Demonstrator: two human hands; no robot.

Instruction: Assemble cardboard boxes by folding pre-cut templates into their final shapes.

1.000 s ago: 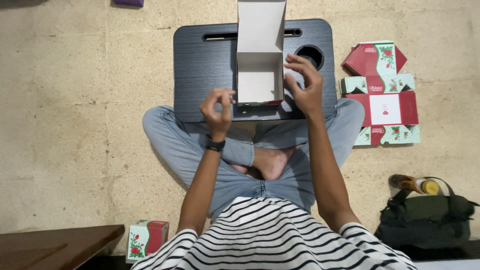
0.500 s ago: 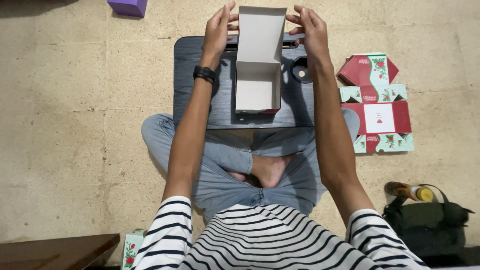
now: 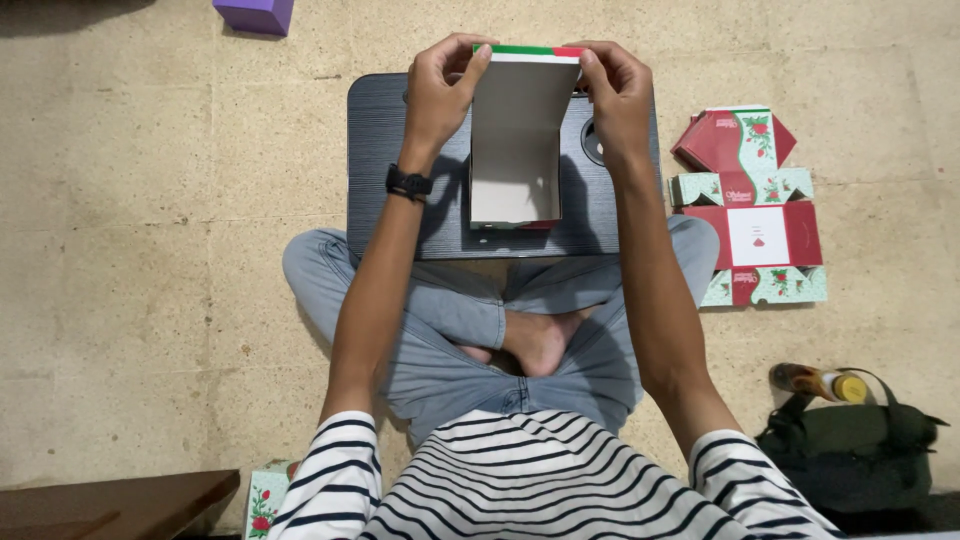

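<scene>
Both hands are pinched on the far top edge of the cardboard box (image 3: 515, 140), left hand (image 3: 443, 90) on its left corner, right hand (image 3: 615, 95) on its right, each grip closed on the raised flap. The box stands open on the dark bench (image 3: 400, 180), plain white inside, with a green and red strip along the top edge. Right of the box lies a flat unfolded carton (image 3: 750, 205), red and green with flower print, on the speckled floor (image 3: 150, 250). Further right and nearer the person sits a dark green bag (image 3: 850, 460) with a bottle (image 3: 818, 381) on it. A purple block (image 3: 255, 14) lies far to the box's left, nothing blocks the hands.
</scene>
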